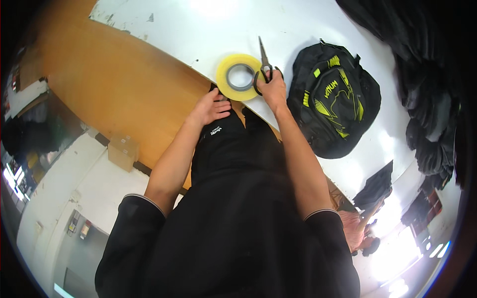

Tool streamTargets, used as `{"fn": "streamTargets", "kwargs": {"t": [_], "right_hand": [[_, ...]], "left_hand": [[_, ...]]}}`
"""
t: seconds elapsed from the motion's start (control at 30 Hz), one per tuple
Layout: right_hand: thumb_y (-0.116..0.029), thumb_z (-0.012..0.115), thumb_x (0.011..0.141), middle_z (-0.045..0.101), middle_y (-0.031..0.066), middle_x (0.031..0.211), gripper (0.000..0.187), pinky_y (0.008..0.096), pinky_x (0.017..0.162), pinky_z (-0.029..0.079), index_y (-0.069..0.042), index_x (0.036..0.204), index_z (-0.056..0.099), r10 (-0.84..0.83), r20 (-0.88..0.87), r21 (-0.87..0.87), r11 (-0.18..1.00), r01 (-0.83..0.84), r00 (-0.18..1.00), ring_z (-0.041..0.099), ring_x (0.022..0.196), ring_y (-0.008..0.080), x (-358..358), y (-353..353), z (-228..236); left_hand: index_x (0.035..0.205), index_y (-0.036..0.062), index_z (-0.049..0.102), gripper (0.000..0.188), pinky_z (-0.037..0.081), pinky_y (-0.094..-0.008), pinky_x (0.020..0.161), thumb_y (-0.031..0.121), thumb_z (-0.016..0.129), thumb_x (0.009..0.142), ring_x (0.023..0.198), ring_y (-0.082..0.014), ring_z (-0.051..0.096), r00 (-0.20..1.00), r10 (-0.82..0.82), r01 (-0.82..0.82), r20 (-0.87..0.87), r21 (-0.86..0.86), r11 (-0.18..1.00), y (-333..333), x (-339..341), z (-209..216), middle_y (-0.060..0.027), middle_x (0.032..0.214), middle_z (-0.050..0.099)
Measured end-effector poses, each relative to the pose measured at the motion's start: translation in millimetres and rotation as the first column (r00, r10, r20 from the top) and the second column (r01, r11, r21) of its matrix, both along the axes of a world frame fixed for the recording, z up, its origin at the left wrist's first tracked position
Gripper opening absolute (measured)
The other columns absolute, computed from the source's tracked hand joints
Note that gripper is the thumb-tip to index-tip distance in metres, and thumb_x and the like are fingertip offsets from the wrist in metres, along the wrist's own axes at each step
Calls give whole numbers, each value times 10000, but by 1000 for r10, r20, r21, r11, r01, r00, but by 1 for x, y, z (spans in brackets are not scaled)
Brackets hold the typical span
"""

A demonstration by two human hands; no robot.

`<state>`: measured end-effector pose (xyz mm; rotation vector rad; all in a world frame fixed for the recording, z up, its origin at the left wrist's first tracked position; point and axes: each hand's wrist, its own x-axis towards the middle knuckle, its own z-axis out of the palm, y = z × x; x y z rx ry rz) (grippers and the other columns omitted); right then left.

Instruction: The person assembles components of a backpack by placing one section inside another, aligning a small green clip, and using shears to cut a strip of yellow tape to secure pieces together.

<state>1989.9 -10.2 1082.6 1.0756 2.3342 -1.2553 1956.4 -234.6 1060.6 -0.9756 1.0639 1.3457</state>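
My right hand (274, 93) grips a pair of scissors (263, 49) by the black handles, blades pointing away from me over the white table. Just left of the scissors lies a large roll of yellow tape (222, 74) with a grey core, at the table edge; it touches or nearly touches the scissor handles. My left hand (213, 107) is open beside the near side of the roll, fingers apart, in front of my dark trousers. To the right of my right hand a black backpack (323, 107) with bright yellow-green trim lies flat.
The white table (169, 22) runs diagonally, its edge close to my body. Dark fabric pieces (425, 99) are piled along its right side. A cardboard box (122, 153) sits at the left, beyond the orange-brown floor (124, 94). Another person (355, 231) is at the lower right.
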Motion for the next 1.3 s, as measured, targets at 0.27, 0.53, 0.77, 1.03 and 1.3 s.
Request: {"fn": "streamTargets", "kwargs": {"t": [0.27, 0.53, 0.77, 1.03, 1.3], "right_hand": [[-325, 825, 709, 644, 145, 827, 488, 382, 735, 484, -10, 948, 539, 19, 3, 83, 996, -20, 1000, 628, 764, 289, -5, -9, 7], [-331, 732, 751, 667, 180, 969, 440, 422, 823, 490, -20, 1018, 573, 72, 126, 94, 992, -84, 989, 639, 946, 356, -14, -7, 11], [-325, 726, 751, 662, 189, 953, 433, 428, 802, 490, -13, 1004, 564, 70, 47, 106, 992, -74, 996, 642, 919, 360, -12, -6, 12], [-350, 731, 749, 665, 178, 987, 461, 418, 826, 493, -33, 1031, 551, 51, 132, 74, 995, -62, 990, 642, 949, 351, -14, -12, 7], [-352, 712, 762, 662, 164, 997, 448, 422, 844, 484, -36, 1034, 549, 50, 149, 107, 992, -66, 988, 636, 966, 343, -15, -12, 13]], "left_hand": [[1207, 5, 526, 369, 533, -377, 879, 295, 532, 980, 1022, -229, 598, 936, 333, -346, 116, 111, 932, 1, 20, -14, -136, 1152, 587], [1136, 18, 555, 258, 546, -336, 845, 227, 524, 988, 933, -194, 618, 940, 340, -340, 23, 86, 936, 2, 24, -17, -80, 1022, 625], [1105, 18, 560, 265, 539, -394, 845, 246, 466, 1008, 899, -209, 606, 944, 328, -330, 43, 55, 942, 10, 18, -2, -93, 989, 612], [1112, 61, 598, 236, 539, -340, 821, 244, 568, 966, 891, -161, 630, 939, 339, -344, 57, 160, 925, -10, 30, -29, -54, 1012, 658], [1074, 39, 595, 195, 550, -350, 825, 199, 536, 979, 870, -164, 637, 968, 252, -252, 17, 137, 958, -11, 26, -21, -69, 991, 661]]}}
